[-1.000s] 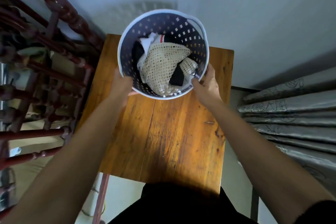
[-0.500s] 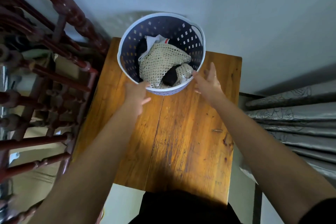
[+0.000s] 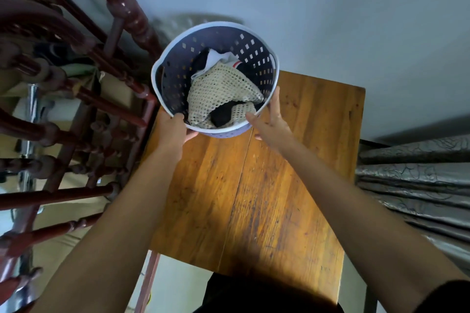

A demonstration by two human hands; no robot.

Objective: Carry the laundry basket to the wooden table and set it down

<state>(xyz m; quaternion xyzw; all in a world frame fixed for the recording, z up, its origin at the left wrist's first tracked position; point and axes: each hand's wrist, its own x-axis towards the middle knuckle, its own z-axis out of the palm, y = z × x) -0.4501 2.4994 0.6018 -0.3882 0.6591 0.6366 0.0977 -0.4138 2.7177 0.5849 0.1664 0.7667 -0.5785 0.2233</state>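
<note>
The round laundry basket (image 3: pixel 175 79), purple with a white rim and holes in its wall, stands on the far left corner of the wooden table (image 3: pixel 267 198), close to the wall. Clothes lie in it, with a cream mesh cloth (image 3: pixel 221 89) on top. My left hand (image 3: pixel 175 129) grips the near left rim, thumb on top and fingers underneath. My right hand (image 3: pixel 272 122) straddles the near right rim, its thumb at the edge and its index finger stretched along the outside.
Dark red turned wooden rails (image 3: pixel 122 15) stand close to the left of the table and the basket. A grey wall (image 3: pixel 330 20) runs behind. Grey patterned curtain folds (image 3: pixel 417 180) hang at the right. My dark clothing shows at the table's near edge.
One second ago both hands held the basket just above the table. Half a second ago it stood on the table with both hands off it. Now both hands are back on its rim, and it sits further left.
</note>
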